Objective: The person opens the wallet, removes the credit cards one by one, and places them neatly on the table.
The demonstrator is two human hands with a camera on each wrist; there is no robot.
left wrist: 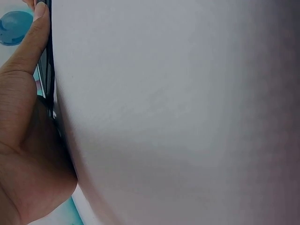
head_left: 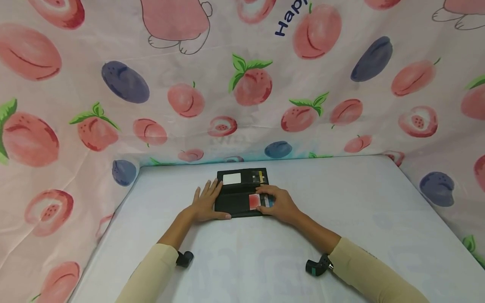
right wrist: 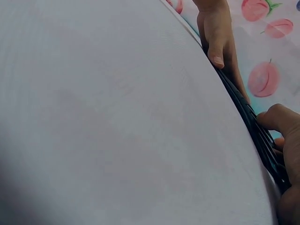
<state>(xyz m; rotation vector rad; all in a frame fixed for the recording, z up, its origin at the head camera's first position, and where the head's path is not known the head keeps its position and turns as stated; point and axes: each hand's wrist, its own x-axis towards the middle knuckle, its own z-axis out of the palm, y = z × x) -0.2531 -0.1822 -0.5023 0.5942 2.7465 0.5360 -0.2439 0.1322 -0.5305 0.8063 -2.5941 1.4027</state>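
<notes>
A black wallet (head_left: 233,205) lies unfolded on the white table, with a white card (head_left: 232,179) and a yellow-marked card (head_left: 261,176) in its far half. The left hand (head_left: 206,206) is spread at the wallet's left side, fingertips along its edge and thumb at the near corner. At the right end of the near half, the right hand (head_left: 278,204) curls its thumb and fingers about a card (head_left: 254,202) with a red picture. A blue patch (head_left: 270,200) shows under that palm, partly hidden. In the right wrist view, the right thumb (right wrist: 276,117) touches the wallet's upper side.
The white tabletop (head_left: 242,261) extends around the wallet. Behind it hangs a fruit-printed cloth (head_left: 212,97), which also covers the sides. Black wrist cameras (head_left: 185,259) are worn at both sleeve cuffs.
</notes>
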